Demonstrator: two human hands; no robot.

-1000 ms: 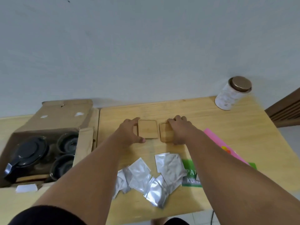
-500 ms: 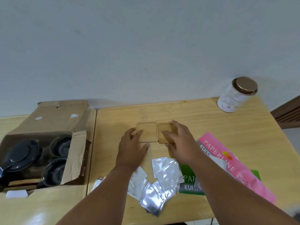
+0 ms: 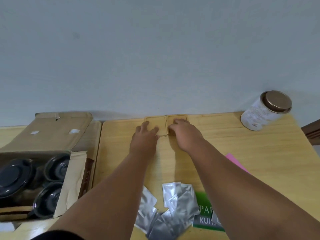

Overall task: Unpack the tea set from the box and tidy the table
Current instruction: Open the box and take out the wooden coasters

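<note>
At the far edge of the desk (image 3: 242, 149), two wooden coasters sit side by side against the wall (image 3: 155, 49), their inner edges touching. The left hand (image 3: 145, 137) lies on the left coaster (image 3: 158, 121) and the right hand (image 3: 183, 134) on the right coaster (image 3: 176, 116). Each grip is spread flat, pressing down and pinching nothing.

This looks like the squaring-up of the coasters. Most of the set is not yet unpacked: a dark teapot (image 3: 13, 177) and two cups (image 3: 57, 165) sit in the open box (image 3: 52, 129) at the left. The next move probably calls for lifting both hands clear, reaching left and taking a cup out without knocking it against the other.

The desk is pale wood. Foil sachets (image 3: 178, 196) lie heaped near the front edge. A green pack (image 3: 204, 210) and a pink pack (image 3: 235, 161) lie partly under the right forearm. A jar (image 3: 265, 111) with a bronze lid stands at the far right corner. The wall is plain and pale.
</note>
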